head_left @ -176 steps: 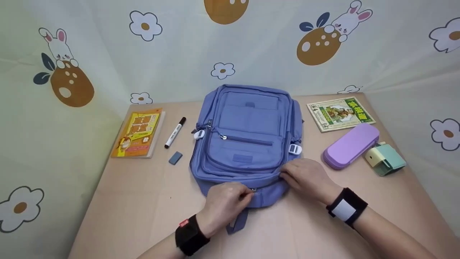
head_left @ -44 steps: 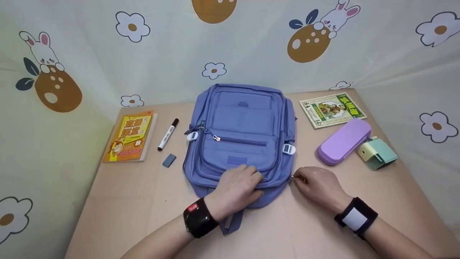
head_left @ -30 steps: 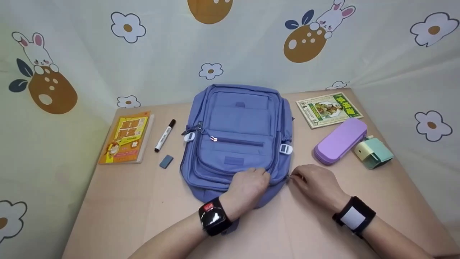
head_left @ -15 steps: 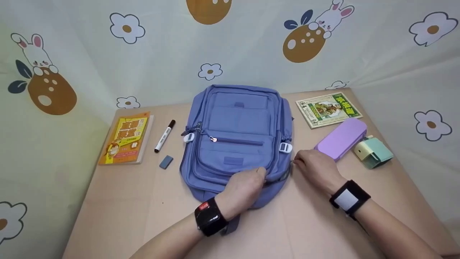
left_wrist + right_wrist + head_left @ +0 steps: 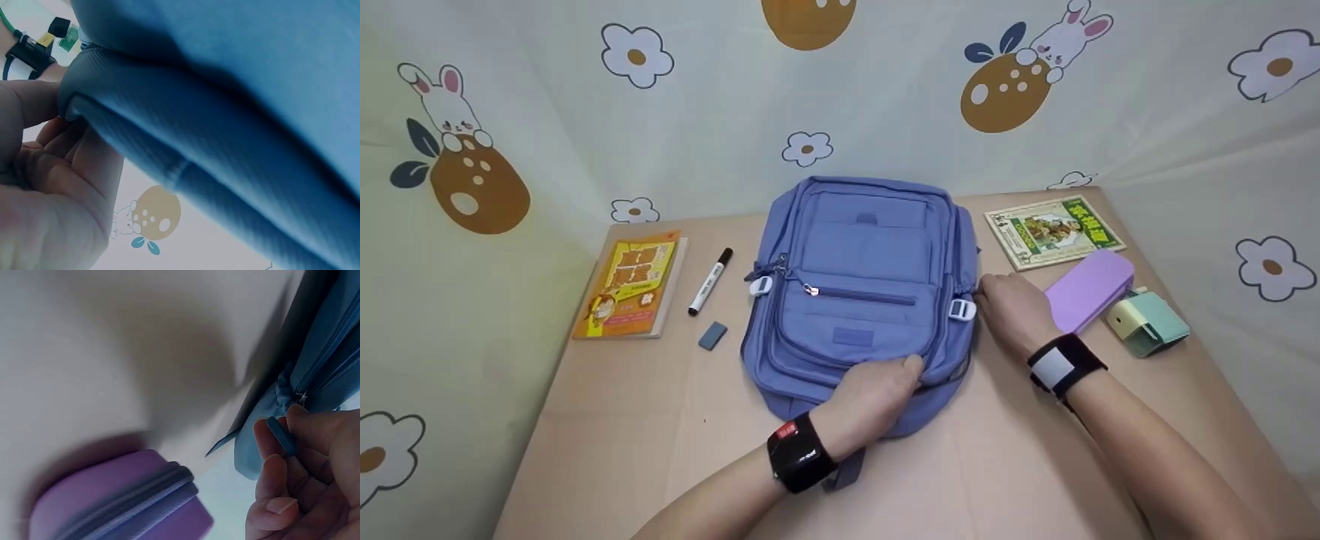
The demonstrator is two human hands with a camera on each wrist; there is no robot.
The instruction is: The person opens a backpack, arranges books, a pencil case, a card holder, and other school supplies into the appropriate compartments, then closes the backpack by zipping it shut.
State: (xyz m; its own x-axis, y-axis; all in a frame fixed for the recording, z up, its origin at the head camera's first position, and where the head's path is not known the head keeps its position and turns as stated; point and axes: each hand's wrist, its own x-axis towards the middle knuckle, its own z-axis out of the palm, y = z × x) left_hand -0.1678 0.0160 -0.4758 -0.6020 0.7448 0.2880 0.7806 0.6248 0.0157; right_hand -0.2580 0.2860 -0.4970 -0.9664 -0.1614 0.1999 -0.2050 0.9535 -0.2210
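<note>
Backpack (image 5: 870, 247) | blue-violet fabric | white side buckles (image 5: 962, 310) | front facing up

I watch the left hand (image 5: 870, 396) grip the lower right edge of the blue backpack (image 5: 862, 251), which lies on the bench (image 5: 615, 450), while the right hand (image 5: 1017, 311) meets its right side just beside a white buckle (image 5: 962, 310). To the left I see an orange book (image 5: 626, 289), marker (image 5: 710, 282) and eraser (image 5: 712, 336); to the right, a thin green-and-cream book (image 5: 1055, 233), purple case (image 5: 1091, 289) and mint-and-cream sharpener (image 5: 1149, 322).
</note>
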